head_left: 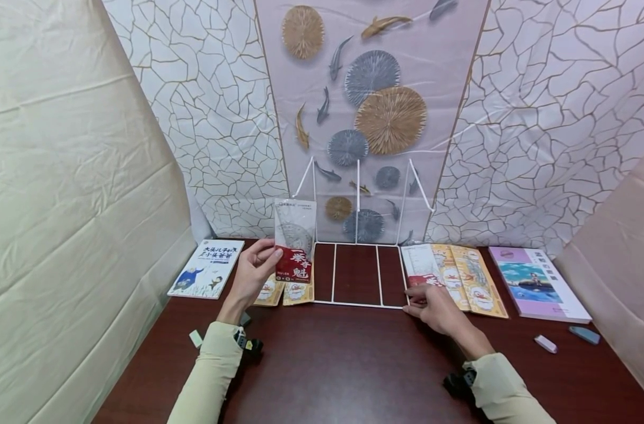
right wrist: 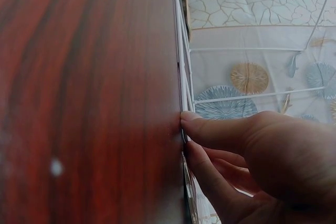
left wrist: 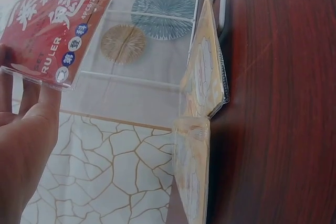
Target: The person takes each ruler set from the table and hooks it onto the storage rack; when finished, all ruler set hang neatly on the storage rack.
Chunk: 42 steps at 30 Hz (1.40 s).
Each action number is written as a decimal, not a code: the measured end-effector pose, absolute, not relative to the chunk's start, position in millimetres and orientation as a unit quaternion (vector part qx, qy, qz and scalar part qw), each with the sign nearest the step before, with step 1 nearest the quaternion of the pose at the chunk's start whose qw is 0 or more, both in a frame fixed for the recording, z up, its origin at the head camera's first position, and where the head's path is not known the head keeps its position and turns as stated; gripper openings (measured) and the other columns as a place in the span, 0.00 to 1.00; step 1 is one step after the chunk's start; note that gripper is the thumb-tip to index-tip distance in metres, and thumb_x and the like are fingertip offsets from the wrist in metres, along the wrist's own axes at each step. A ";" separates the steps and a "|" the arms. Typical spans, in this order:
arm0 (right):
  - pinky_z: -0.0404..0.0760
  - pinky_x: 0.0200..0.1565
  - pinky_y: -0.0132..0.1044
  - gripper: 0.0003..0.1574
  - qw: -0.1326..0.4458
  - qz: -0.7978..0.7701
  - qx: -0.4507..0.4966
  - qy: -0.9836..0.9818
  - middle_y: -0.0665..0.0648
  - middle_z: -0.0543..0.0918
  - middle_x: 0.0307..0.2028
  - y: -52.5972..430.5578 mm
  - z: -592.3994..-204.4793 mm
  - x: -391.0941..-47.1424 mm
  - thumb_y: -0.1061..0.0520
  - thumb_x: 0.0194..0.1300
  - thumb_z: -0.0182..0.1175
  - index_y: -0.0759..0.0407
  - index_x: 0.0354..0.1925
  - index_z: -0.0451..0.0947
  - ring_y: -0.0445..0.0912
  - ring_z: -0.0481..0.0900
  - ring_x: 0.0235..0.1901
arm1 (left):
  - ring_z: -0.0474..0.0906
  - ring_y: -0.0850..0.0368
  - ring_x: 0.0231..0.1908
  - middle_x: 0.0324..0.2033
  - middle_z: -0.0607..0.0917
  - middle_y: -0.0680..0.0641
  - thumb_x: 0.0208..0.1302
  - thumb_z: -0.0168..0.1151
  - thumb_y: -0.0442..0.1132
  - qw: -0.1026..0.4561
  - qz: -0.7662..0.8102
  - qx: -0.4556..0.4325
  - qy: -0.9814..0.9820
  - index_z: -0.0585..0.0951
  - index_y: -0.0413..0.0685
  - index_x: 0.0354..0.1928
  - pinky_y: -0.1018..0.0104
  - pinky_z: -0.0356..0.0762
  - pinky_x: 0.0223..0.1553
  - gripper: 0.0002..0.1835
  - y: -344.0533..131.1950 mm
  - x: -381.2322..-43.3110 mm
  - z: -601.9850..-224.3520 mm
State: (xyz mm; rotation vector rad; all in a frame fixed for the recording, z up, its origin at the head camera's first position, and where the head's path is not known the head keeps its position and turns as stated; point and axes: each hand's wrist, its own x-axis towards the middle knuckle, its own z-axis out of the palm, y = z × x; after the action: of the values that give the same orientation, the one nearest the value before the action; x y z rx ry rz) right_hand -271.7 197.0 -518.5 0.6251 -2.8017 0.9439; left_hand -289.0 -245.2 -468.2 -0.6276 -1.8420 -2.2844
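My left hand (head_left: 255, 271) pinches the edge of a ruler set packet (head_left: 294, 268), clear above and red below, held upright over the rack's left side. In the left wrist view, its red part reads RULER. My right hand (head_left: 435, 306) is at the front right corner of a white wire rack (head_left: 359, 304), thumb and forefinger pinching its wire. Close by that hand lies another clear-and-red packet (head_left: 421, 265). Yellow packets (head_left: 472, 277) lie to its right, and more yellow packets (head_left: 269, 291) lie under the left-hand packet, partly hidden.
A white picture book (head_left: 205, 268) lies at the far left, a purple-edged book (head_left: 539, 282) at the far right. Small erasers (head_left: 545, 344) and a grey-blue piece (head_left: 584, 335) are at right; a pale eraser (head_left: 195, 338) is by the left sleeve. Patterned cloth hangs behind.
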 end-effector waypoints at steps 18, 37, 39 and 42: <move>0.84 0.42 0.38 0.24 0.047 0.318 0.198 -0.926 0.60 0.88 0.43 197.4 -519.2 -273.6 0.58 0.59 0.73 0.64 0.54 0.84 0.44 0.86 0.38 | 0.85 0.60 0.46 0.45 0.89 0.50 0.68 0.66 0.40 0.167 -0.735 -0.126 -0.645 0.77 0.39 0.59 0.69 0.83 0.49 0.21 -226.0 -314.4 -468.2; 0.85 0.43 0.37 0.20 0.054 0.315 0.207 -0.924 0.65 0.86 0.50 196.7 -519.1 -271.9 0.58 0.59 0.72 0.64 0.49 0.86 0.47 0.88 0.41 | 0.86 0.58 0.47 0.52 0.87 0.42 0.68 0.67 0.45 0.185 -0.759 -0.051 -0.622 0.78 0.47 0.61 0.66 0.85 0.45 0.23 -195.9 -362.2 -477.0; 0.85 0.44 0.37 0.20 0.055 0.314 0.206 -0.925 0.65 0.86 0.50 197.1 -519.1 -272.6 0.58 0.59 0.72 0.64 0.49 0.86 0.47 0.88 0.41 | 0.86 0.58 0.46 0.52 0.87 0.42 0.68 0.66 0.45 0.184 -0.761 -0.051 -0.621 0.78 0.47 0.60 0.65 0.86 0.44 0.22 -194.4 -363.4 -477.1; 0.85 0.44 0.38 0.20 0.057 0.315 0.202 -0.925 0.64 0.86 0.50 196.4 -518.9 -273.2 0.58 0.59 0.73 0.63 0.49 0.87 0.47 0.88 0.41 | 0.86 0.58 0.48 0.53 0.86 0.41 0.68 0.66 0.45 0.182 -0.760 -0.056 -0.622 0.78 0.47 0.60 0.66 0.85 0.47 0.21 -194.2 -363.1 -477.7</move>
State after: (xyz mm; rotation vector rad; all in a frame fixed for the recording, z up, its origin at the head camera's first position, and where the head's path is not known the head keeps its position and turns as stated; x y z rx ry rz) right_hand -273.2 196.4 -518.9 0.6138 -2.8070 0.9568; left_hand -363.1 -194.2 -477.7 -0.1581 -1.7544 -2.1451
